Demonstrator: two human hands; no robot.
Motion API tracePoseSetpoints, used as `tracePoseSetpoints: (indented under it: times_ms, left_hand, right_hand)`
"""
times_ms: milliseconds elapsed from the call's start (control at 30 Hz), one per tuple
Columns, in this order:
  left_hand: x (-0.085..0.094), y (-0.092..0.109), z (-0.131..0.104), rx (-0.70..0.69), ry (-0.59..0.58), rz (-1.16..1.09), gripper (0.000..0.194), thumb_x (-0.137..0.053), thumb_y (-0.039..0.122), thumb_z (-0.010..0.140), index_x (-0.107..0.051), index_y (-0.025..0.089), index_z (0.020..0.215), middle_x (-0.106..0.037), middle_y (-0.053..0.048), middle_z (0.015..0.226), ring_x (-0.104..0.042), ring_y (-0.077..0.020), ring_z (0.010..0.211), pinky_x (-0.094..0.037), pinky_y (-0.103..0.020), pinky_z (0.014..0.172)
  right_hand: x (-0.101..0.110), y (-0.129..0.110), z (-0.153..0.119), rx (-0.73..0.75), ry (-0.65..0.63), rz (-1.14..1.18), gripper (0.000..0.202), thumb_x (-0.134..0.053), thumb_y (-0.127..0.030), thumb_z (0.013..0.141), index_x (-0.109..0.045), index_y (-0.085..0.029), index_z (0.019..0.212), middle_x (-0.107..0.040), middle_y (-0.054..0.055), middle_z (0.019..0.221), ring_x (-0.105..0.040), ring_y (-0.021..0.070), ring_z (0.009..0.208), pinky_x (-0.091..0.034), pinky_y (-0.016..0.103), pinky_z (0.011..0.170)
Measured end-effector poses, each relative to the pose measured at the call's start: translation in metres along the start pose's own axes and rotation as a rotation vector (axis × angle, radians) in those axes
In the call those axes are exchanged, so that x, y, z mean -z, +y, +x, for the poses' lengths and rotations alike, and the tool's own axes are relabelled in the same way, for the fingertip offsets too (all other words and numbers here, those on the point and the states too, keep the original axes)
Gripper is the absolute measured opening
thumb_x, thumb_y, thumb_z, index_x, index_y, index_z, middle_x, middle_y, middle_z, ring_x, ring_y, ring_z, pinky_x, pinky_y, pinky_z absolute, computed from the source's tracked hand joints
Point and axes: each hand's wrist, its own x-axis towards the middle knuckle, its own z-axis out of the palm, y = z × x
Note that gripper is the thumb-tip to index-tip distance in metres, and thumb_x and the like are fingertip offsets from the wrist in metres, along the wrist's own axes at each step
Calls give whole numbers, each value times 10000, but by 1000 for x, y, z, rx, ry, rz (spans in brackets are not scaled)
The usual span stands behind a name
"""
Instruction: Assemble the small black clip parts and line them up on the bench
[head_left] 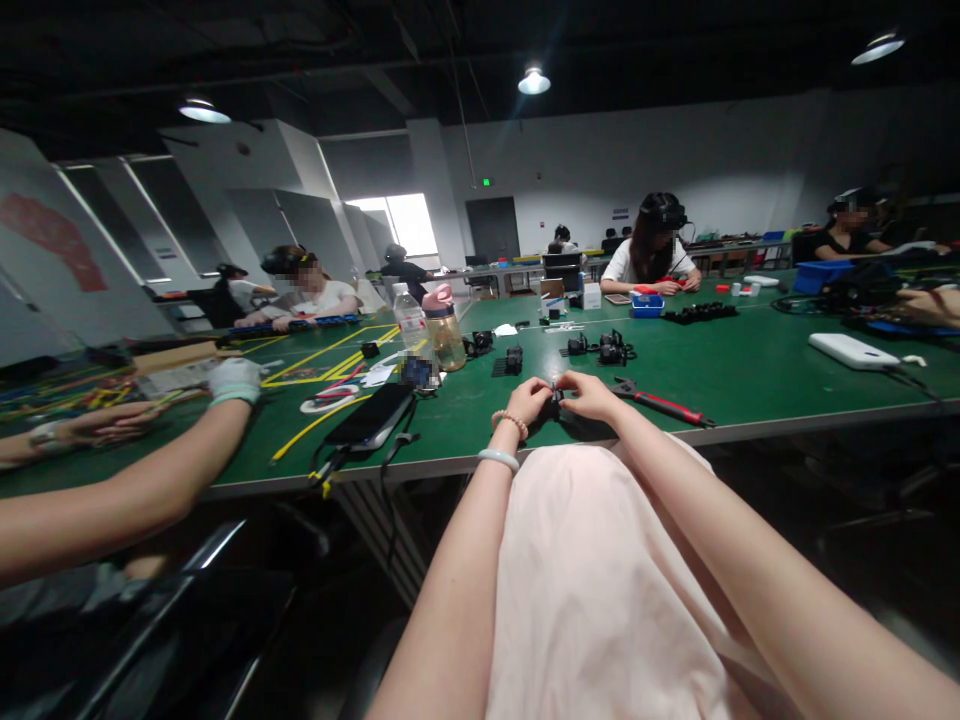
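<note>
At the near edge of the green table, my left hand (530,400) and my right hand (589,396) meet over a small black part (555,402). Fingers of both hands are closed on it, and they hide most of its shape. A beaded bracelet and a pale bangle circle my left wrist. Just right of my right hand lie pliers with red and black handles (664,403). Beyond my hands sit several similar small black parts, among them a black piece (512,360) and a black cluster with short leads (613,348).
Left of me lie a black phone-like device (373,415) with a cable, a yellow strip (319,428) and a tinted bottle (444,335). A co-worker's gloved hand (234,381) rests farther left. A white power bank (853,351) and a blue bin (647,304) are to the right.
</note>
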Motion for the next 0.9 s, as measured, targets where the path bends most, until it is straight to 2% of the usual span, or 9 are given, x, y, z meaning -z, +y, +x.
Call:
tracePoseSetpoints:
  times_ms: [133,333,533,900]
  left_hand:
    - [0,3,-1,13,-4,-25,137,-508,277,630,-592,184,684,-588,-6,677,-509,-139,640,-403,-256,622]
    - [1,6,-3,12,-15,-14,127,-497,268,632,-578,178,668,-579,4,671,-496,-124,626,-385,-230,591]
    - [2,6,-2,-39,-39,63,152,-463,273,661,-566,166,693,-575,9,708,-504,-118,678,-382,-215,608]
    - [0,3,0,-21,-32,153,200,-439,298,688,-585,162,704,-584,2,706,-507,-120,676,-386,-213,604]
  right_hand:
    - [-4,0,0,67,17,8,298,-539,-139,620,-508,-159,916,-578,33,934,-521,122,874,-399,251,760]
    - [-9,5,3,40,22,53,244,-536,-131,621,-495,-168,859,-582,17,882,-532,114,846,-409,244,730]
    - [-11,11,5,76,16,96,209,-541,-129,626,-492,-175,824,-588,13,858,-541,121,819,-418,260,716]
    - [-12,18,8,46,-29,134,185,-533,-147,645,-479,-176,819,-585,16,852,-551,117,777,-423,260,703]
